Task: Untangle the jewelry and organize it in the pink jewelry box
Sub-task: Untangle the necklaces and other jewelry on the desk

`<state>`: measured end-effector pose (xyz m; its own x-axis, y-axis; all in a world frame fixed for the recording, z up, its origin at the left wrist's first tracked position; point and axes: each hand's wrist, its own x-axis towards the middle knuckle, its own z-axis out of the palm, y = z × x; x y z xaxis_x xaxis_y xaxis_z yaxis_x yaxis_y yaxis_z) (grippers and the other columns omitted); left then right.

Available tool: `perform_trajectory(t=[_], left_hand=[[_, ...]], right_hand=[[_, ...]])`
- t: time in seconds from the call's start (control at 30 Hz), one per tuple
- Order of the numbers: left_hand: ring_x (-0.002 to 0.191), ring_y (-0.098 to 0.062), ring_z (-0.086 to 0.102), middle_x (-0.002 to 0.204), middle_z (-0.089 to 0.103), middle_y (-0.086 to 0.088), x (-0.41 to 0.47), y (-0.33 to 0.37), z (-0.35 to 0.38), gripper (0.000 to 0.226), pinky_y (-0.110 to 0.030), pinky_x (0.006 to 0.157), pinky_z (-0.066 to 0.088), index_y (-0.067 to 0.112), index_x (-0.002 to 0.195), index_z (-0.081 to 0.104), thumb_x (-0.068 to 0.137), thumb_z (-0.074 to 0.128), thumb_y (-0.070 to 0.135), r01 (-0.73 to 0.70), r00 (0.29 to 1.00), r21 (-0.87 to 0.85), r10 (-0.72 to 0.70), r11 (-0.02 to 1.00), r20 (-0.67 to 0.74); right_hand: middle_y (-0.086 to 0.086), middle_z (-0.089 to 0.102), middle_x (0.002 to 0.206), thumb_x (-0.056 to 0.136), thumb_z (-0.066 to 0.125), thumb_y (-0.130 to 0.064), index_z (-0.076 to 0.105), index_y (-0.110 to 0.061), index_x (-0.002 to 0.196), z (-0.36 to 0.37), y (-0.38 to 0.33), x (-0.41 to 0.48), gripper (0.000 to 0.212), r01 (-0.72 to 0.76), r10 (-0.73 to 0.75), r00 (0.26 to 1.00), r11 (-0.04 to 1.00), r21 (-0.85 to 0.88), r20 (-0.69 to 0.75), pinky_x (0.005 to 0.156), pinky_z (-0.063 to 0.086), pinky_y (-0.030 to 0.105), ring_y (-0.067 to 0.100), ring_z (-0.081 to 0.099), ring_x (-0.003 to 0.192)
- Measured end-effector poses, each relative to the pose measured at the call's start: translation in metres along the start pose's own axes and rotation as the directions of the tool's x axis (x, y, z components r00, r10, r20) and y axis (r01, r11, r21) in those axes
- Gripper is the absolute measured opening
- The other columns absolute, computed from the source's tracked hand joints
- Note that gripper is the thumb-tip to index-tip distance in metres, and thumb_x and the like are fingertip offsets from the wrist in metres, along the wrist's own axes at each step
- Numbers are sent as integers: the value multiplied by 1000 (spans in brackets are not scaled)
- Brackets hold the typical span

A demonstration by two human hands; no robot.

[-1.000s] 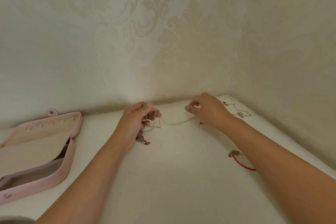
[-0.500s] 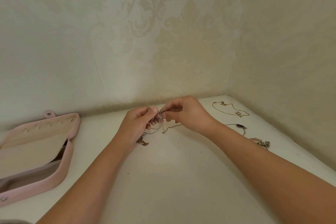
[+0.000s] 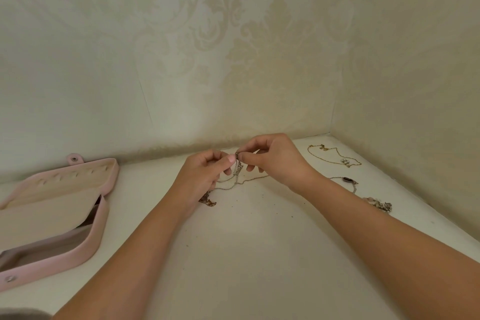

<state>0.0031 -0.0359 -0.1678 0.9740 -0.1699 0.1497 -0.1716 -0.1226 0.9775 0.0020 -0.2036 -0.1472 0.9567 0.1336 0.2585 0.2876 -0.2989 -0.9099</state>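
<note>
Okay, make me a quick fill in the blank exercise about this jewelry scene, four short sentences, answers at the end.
1. The pink jewelry box lies ____, not shut.
2. It sits to the ____ of the left hand.
3. The gold necklace lies to the ____ of the right hand.
4. The tangled chains are pinched by ____ hands.
Missing words: open; left; right; both.
</note>
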Motion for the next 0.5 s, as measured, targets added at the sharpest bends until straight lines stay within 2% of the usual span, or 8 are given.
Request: perform_trajectory(t=[0.1,0.2,0.27,0.37,0.5], left_hand=[[43,-6,25,48,38,13,-2,2,0,5,-17,43,22,18,85,71,83,70,23,-33,999,55,34,998,-24],[36,1,36,41,44,17,-5,7,2,3,-6,42,27,13,85,71,84,68,14,-98,993,98,103,990,-49],[34,1,37,39,45,17,-6,9,3,3,-5,41,27,13,84,71,84,68,13,-107,992,116,115,987,-59],[35,-4,27,40,38,14,-5,7,3,9,-11,40,22,16,76,70,84,67,14,-77,994,157,88,985,-61],[36,-3,27,43,37,15,-4,7,4,18,-12,41,23,17,70,63,85,62,8,-44,998,195,51,980,-29]], right_hand=[[-1,64,64,84,65,-3,66,-9,80,1,-1,0,7,-4,2,999,998,63,34,51,42,14,6,58,54],[6,63,68,83,64,-1,62,-11,76,5,0,-1,11,-1,-1,999,998,58,49,51,42,16,9,58,55],[4,62,65,82,64,-2,60,-12,75,8,1,-1,13,13,-14,999,1000,23,48,50,41,17,8,56,54],[-4,57,61,82,62,-3,59,-15,73,9,2,0,15,56,-52,996,997,-46,71,53,41,18,7,51,55],[-7,55,65,81,62,-2,57,-19,70,15,6,-1,21,118,-115,992,991,-64,54,59,41,18,7,47,59]])
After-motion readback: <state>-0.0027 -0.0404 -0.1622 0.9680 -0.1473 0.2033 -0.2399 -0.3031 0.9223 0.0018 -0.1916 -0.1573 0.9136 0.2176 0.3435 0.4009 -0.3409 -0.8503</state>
